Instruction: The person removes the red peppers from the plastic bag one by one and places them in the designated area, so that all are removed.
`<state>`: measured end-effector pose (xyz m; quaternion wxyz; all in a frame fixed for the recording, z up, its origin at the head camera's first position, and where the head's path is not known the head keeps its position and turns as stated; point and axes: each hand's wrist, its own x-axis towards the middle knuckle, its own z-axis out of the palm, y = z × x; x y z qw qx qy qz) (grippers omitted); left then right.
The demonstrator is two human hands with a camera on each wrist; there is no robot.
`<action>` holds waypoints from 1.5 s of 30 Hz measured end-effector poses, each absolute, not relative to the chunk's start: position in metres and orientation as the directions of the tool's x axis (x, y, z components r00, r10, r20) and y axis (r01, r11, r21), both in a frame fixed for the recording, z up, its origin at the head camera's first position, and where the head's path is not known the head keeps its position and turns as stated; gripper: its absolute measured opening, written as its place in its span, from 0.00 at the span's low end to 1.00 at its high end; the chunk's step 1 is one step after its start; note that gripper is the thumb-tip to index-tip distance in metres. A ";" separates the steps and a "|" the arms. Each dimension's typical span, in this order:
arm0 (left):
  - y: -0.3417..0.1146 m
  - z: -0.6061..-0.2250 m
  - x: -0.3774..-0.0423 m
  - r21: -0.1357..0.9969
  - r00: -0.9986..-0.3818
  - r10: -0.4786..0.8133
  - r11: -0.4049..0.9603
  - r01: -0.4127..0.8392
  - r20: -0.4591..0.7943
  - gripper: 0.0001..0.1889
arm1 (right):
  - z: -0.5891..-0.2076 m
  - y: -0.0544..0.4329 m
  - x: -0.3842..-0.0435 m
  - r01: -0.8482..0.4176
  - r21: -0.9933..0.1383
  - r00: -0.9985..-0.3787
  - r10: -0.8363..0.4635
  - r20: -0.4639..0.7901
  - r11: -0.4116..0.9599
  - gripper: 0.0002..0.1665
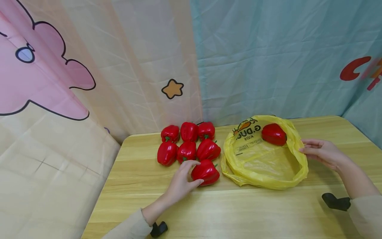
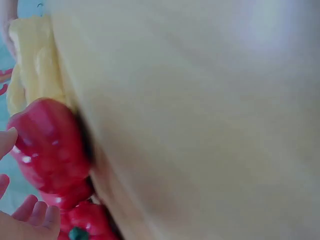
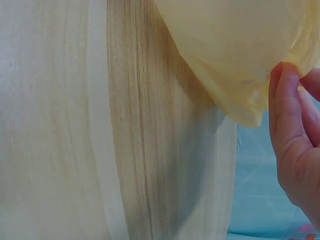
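My left hand is at the nearest red bell pepper, with thumb and fingers spread to either side of it. In the left wrist view the thumb tip reaches the side of this pepper, while the other fingers look apart from it. Beside it lies a yellow plastic bag, its mouth spread wide and its rim rolled. One red bell pepper lies inside the bag. At the bag's right side my right hand pinches the rim between thumb and fingers.
Several more red bell peppers stand in two rows behind my left hand. The wooden table backs onto a printed curtain. Black camera mounts sit by the wrists.
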<state>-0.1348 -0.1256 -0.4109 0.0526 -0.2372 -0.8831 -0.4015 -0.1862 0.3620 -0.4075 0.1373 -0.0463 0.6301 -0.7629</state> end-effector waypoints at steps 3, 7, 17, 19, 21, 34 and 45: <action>-0.125 -0.404 -0.138 0.683 -0.874 0.377 0.552 0.477 0.306 0.27 | -0.407 0.362 -0.186 0.146 -0.976 -0.959 -0.266 -0.099 -0.162 0.22; -0.123 -0.391 -0.144 0.696 -0.870 0.371 0.530 0.485 0.324 0.27 | -0.407 0.362 -0.187 0.147 -0.979 -0.960 -0.258 -0.106 -0.144 0.22; -0.099 -0.362 -0.161 0.729 -0.882 0.382 0.514 0.452 0.276 0.27 | -0.405 0.360 -0.186 0.148 -0.980 -0.960 -0.259 -0.109 -0.136 0.21; -0.092 -0.358 -0.165 0.742 -0.879 0.393 0.498 0.449 0.269 0.26 | -0.405 0.360 -0.186 0.149 -0.979 -0.959 -0.261 -0.109 -0.139 0.21; -0.085 -0.355 -0.168 0.754 -0.877 0.404 0.481 0.447 0.261 0.26 | -0.404 0.360 -0.186 0.153 -0.978 -0.959 -0.259 -0.113 -0.139 0.21; -0.040 -0.341 -0.187 0.788 -0.862 0.460 0.440 0.431 0.214 0.27 | -0.402 0.360 -0.185 0.150 -0.981 -0.961 -0.252 -0.115 -0.122 0.21; 0.002 -0.331 -0.209 0.854 -0.875 0.467 0.396 0.338 0.130 0.26 | -0.404 0.362 -0.186 0.156 -0.981 -0.960 -0.252 -0.123 -0.115 0.22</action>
